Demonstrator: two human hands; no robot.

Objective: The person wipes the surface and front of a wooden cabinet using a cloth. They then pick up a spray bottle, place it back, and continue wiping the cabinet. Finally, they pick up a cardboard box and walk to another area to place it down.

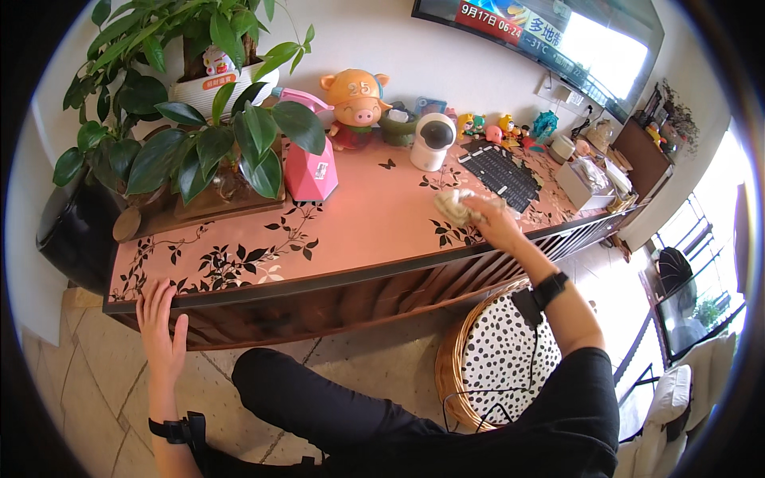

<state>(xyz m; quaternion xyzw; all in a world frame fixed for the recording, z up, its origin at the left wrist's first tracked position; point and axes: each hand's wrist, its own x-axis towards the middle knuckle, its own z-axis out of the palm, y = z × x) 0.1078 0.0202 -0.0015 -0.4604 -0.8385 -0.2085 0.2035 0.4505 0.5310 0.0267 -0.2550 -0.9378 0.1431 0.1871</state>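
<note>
A light, crumpled cloth (457, 207) lies under my right hand (493, 220), gripped by its fingers and pressed on the pink, leaf-patterned top of a long cabinet (370, 221). Just beyond the cloth are a dark patterned mat (502, 173) and a white camera-like device with a round black face (431, 142). At the cabinet's front left corner, my left hand (160, 325) rests with its fingers apart on the edge, holding nothing. A pink faceted spray bottle (311, 170) stands between the hands, farther back.
Leafy plants (209, 143) overhang a wooden tray (239, 206) at left. A pig figurine (357, 110), a green pot (397, 128) and small figures (493, 134) line the wall. A white box (583, 186) stands at right. Below is a wicker basket with a spotted cushion (508, 352).
</note>
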